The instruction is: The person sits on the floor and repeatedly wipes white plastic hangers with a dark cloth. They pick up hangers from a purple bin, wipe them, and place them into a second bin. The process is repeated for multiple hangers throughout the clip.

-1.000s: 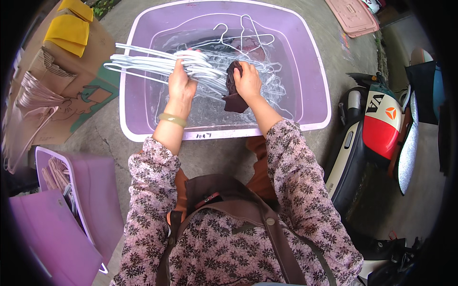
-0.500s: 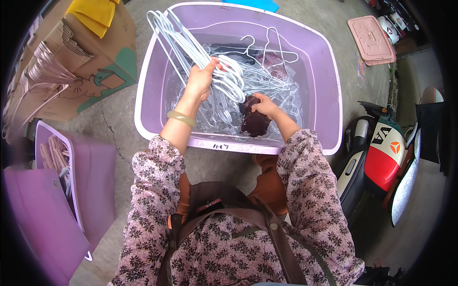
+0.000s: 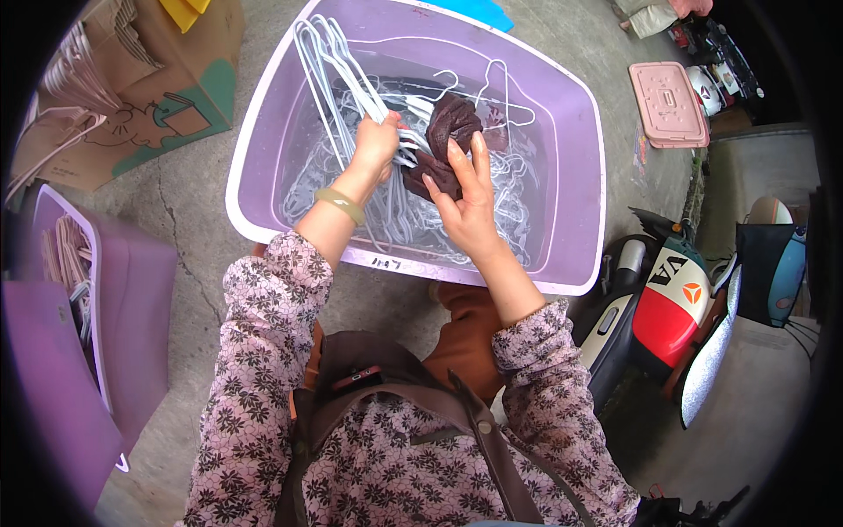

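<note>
A bundle of white hangers [image 3: 341, 66] slants up from the purple tub [image 3: 587, 176], with my left hand [image 3: 376, 147] closed around it. My right hand [image 3: 471, 202] has a wet dark brown cloth [image 3: 452, 123] against the lower ends of that bundle. Its fingers are partly spread over the cloth, and the cloth hides some of the hanger ends. Under both hands, many more white hangers [image 3: 509, 198] lie tangled in the tub's water. Beyond the cloth, a hanger [image 3: 505, 92] sticks up above the rest.
At left stand a cardboard box [image 3: 198, 97] with hangers [image 3: 83, 75] at its top and a purple bin [image 3: 132, 272] holding more hangers. A pink lid [image 3: 667, 104] lies on the floor at far right. Nearer on the right is a red, white and black scooter [image 3: 663, 307].
My right hand has lifted the dark cloth up from the tub's near side and brought it leftward onto the hanger bundle. The left hand still grips the hangers. The whole view has shifted slightly.
</note>
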Available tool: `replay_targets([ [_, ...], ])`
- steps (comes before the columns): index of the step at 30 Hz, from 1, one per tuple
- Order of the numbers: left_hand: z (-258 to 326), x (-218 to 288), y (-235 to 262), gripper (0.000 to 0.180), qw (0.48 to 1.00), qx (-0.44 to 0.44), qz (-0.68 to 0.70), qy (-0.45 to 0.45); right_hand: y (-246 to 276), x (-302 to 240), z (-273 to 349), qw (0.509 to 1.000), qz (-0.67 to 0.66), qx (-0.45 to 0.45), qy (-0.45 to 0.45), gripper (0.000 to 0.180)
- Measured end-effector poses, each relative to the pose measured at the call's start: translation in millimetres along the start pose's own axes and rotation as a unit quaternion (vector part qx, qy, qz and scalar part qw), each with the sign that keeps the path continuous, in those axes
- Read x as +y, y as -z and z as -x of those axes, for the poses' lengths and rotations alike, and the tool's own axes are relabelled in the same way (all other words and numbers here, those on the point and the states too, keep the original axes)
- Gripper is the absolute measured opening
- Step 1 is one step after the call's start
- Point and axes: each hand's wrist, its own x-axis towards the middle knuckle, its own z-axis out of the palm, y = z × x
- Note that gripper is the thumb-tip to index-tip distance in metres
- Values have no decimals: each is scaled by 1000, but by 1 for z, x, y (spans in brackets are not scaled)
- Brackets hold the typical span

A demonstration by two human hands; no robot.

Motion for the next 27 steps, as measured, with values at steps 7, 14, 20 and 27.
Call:
replay_targets([
  [7,14,-2,-3,17,999,-24,-33,-27,11,1,-46,988,135,-67,42,43],
  [14,9,-16,-4,17,987,-49,-118,-93,21,3,-78,950,132,-258,-117,36],
  [20,5,-26,1,22,960,-102,-225,-131,17,29,-55,936,-71,-239,-248,33],
  [27,7,-11,13,24,954,-210,-192,-90,-2,37,-14,774,-450,-90,-435,31],
])
